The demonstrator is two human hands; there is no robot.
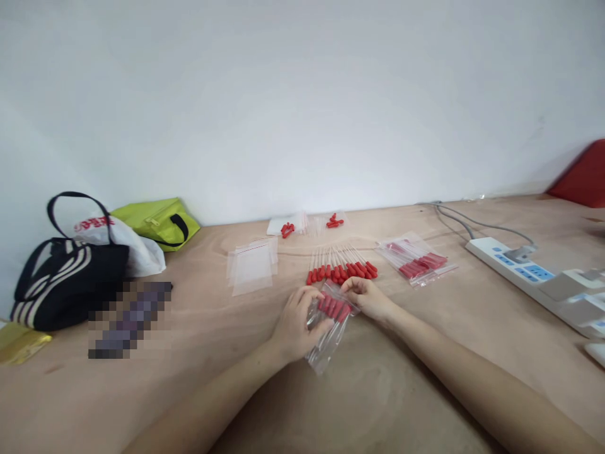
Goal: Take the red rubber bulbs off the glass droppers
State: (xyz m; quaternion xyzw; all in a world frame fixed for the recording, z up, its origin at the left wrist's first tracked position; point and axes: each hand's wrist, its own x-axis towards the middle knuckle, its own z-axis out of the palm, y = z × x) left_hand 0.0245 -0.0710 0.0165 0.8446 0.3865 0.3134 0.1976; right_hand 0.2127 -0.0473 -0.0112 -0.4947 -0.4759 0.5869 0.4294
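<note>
My left hand (297,321) and my right hand (366,297) both pinch the top of a clear zip bag (331,331) that lies on the wooden table (425,353). Several glass droppers with red rubber bulbs are inside it. Just beyond my hands a row of loose red-bulbed droppers (341,268) lies on the table. A stack of filled bags (416,260) rests to the right of that row. A pile of empty clear zip bags (252,265) sits to the left.
Loose red bulbs (287,229) and more red bulbs (334,221) lie near the white wall. A black striped bag (66,277) and a green pouch (158,222) sit at left. A white power strip (534,274) with grey cable runs along the right.
</note>
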